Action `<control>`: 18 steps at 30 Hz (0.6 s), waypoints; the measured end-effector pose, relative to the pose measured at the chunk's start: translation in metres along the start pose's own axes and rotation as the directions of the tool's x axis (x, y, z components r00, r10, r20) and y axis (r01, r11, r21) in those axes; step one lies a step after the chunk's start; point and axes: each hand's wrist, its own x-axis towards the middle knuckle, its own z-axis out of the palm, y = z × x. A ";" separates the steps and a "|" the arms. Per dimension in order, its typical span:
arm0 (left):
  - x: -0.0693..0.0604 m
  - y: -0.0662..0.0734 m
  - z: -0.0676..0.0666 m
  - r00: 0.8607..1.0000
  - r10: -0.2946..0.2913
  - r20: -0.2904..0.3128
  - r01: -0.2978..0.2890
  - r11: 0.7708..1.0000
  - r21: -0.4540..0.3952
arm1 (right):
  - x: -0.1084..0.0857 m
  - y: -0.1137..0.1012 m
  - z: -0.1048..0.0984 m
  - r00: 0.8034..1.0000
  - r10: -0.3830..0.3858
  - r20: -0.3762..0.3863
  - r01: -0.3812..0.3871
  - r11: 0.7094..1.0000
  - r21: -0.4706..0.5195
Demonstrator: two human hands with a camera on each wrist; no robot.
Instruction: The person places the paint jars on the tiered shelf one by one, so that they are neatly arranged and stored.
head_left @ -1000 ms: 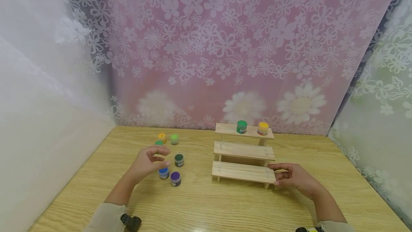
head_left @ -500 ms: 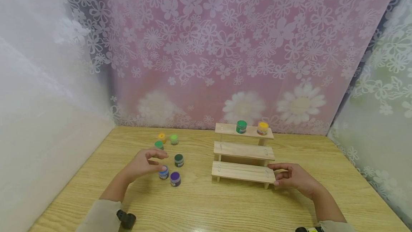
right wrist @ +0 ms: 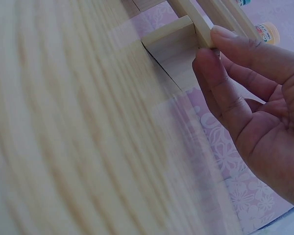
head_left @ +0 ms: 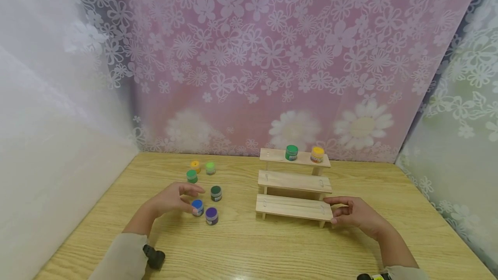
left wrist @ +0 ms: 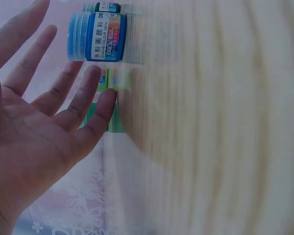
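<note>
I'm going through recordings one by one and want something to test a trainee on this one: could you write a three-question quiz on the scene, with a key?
1. How many small, round, lidded jars stand on the top board of the pale wooden three-tier stand?
2. True or false: the right hand is holding the top board.
3. In the head view, which jar does the thumb of the left hand partly cover?

Key:
1. Two.
2. False; it holds one end of the bottom board.
3. The blue jar.

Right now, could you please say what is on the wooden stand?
A green jar and a yellow jar sit on its top tier; the right hand pinches the bottom tier. The surface beneath the jars is hidden.
</note>
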 end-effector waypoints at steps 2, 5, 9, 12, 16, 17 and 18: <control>0.002 -0.001 -0.001 0.999 -0.008 0.033 0.008 1.000 0.011 | 0.001 0.001 0.000 1.000 0.004 -0.005 -0.004 1.000 -0.008; 0.004 -0.004 -0.002 0.997 -0.016 0.074 0.014 0.999 0.029 | 0.001 0.001 0.000 1.000 0.007 -0.008 -0.007 1.000 -0.017; 0.007 -0.006 -0.003 0.994 -0.007 0.105 0.004 1.000 0.028 | 0.001 0.000 0.000 1.000 0.001 0.000 -0.001 1.000 -0.005; 0.008 -0.007 -0.004 0.994 -0.005 0.114 0.004 1.000 0.011 | 0.000 -0.002 0.001 1.000 -0.009 0.009 0.009 1.000 0.011; 0.009 -0.008 -0.004 0.994 -0.012 0.109 0.011 1.000 0.007 | -0.001 -0.003 0.001 1.000 -0.005 0.003 0.005 1.000 0.012; 0.010 -0.009 -0.004 0.994 -0.015 0.106 0.014 1.000 0.010 | -0.001 -0.003 0.001 1.000 -0.003 0.001 0.003 1.000 0.008; 0.010 -0.009 -0.004 0.995 -0.016 0.103 0.015 1.000 0.014 | -0.001 -0.003 0.001 1.000 -0.003 0.001 0.003 1.000 0.009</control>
